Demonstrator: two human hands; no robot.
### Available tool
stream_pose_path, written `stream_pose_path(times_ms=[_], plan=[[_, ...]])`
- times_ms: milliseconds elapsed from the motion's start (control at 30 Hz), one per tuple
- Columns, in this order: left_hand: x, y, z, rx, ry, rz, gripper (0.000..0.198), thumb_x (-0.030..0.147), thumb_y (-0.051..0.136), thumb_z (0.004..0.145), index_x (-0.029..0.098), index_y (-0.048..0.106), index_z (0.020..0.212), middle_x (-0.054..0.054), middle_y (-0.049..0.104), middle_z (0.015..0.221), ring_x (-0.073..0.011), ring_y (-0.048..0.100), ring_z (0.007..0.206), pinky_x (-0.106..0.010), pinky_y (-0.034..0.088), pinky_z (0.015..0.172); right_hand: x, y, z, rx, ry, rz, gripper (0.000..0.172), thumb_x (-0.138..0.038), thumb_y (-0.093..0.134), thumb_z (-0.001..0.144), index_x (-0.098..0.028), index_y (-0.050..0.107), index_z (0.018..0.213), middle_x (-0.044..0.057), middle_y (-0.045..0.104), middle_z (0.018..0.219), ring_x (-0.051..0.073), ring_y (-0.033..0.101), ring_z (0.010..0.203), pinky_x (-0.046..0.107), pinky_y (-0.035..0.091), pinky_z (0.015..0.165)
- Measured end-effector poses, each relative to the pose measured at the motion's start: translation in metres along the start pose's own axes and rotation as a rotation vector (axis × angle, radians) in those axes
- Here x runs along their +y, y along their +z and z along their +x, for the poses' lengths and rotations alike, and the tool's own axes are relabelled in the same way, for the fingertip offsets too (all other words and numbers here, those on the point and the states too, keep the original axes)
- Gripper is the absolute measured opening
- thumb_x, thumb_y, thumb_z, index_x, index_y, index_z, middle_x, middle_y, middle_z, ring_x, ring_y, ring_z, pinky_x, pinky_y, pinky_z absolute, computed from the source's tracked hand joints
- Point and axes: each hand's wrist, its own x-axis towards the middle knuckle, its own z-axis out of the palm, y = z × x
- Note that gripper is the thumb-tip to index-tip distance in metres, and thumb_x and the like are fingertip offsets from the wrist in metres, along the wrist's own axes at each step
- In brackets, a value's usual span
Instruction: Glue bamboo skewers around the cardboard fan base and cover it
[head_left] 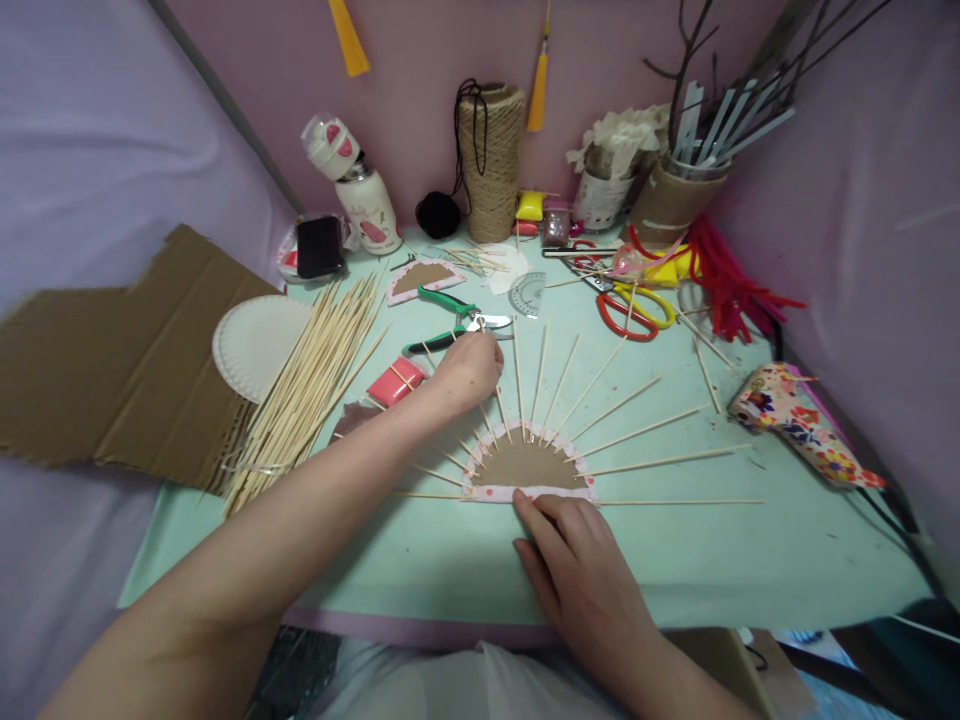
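Here, the right hand (577, 570) lies open and flat on the desk (750, 560). Its fingertips press the straight edge of a half-circle of cardboard (525, 468) near the front of the desk, probably to stop it sliding. The left hand (469, 368) reaches over the half-circle's left shoulder with its fingers curled in at the outer end of one of the thin sticks (645, 432). Whether it actually pinches that stick I cannot tell.

The sticks spread from the half-circle's curved rim like rays. Their inner ends sit tucked at its patterned border, so each one appears to be held at its own angle.

Just beyond the left hand, further from the half-circle, lie green-handled cutters (450, 320), close enough to pick up. A pink block (396, 381) sits up and to the left of the half-circle. Farther left lie a loose bundle of spare sticks (315, 370), a paper plate (255, 345) and a big cardboard sheet (112, 370) that hangs off the desk.

Behind the half-circle are a clear protractor (527, 295) and red scissors (626, 318), with a spool of twine (491, 160) standing against the back wall. To the half-circle's right, near the desk's edge, rests a flowered pouch (795, 420).
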Motion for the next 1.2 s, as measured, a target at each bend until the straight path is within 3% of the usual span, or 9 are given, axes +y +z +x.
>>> stream_pose_path(times_ms=[167, 433, 1200], plan=[[-0.002, 0.002, -0.0015, 0.067, 0.047, 0.054, 0.021, 0.003, 0.05, 0.072, 0.012, 0.068, 0.08, -0.007, 0.069, 0.07, -0.0185, 0.066, 0.069, -0.027, 0.046, 0.069, 0.0006, 0.0004, -0.001, 0.006, 0.004, -0.002, 0.034, -0.017, 0.048, 0.096, -0.009, 0.056, 0.129, 0.013, 0.064, 0.101, 0.024, 0.056, 0.089, 0.039, 0.049, 0.076], [-0.0034, 0.0041, -0.0052, 0.11, 0.083, 0.091, 0.022, 0.004, 0.048, 0.075, 0.012, 0.067, 0.081, -0.007, 0.069, 0.071, -0.0181, 0.065, 0.07, -0.028, 0.046, 0.073, 0.0002, 0.0008, -0.0008, 0.003, -0.001, -0.01, 0.034, -0.018, 0.046, 0.097, -0.009, 0.056, 0.128, 0.014, 0.064, 0.101, 0.024, 0.055, 0.089, 0.04, 0.05, 0.075], [-0.0051, 0.007, -0.0029, 0.057, 0.042, 0.08, 0.017, 0.006, 0.051, 0.073, 0.011, 0.067, 0.076, -0.009, 0.066, 0.063, -0.0209, 0.065, 0.062, -0.03, 0.047, 0.066, 0.0002, 0.0051, 0.0014, 0.084, -0.044, -0.023, 0.032, -0.016, 0.045, 0.097, -0.008, 0.057, 0.126, 0.012, 0.063, 0.095, 0.023, 0.058, 0.083, 0.038, 0.051, 0.071]])
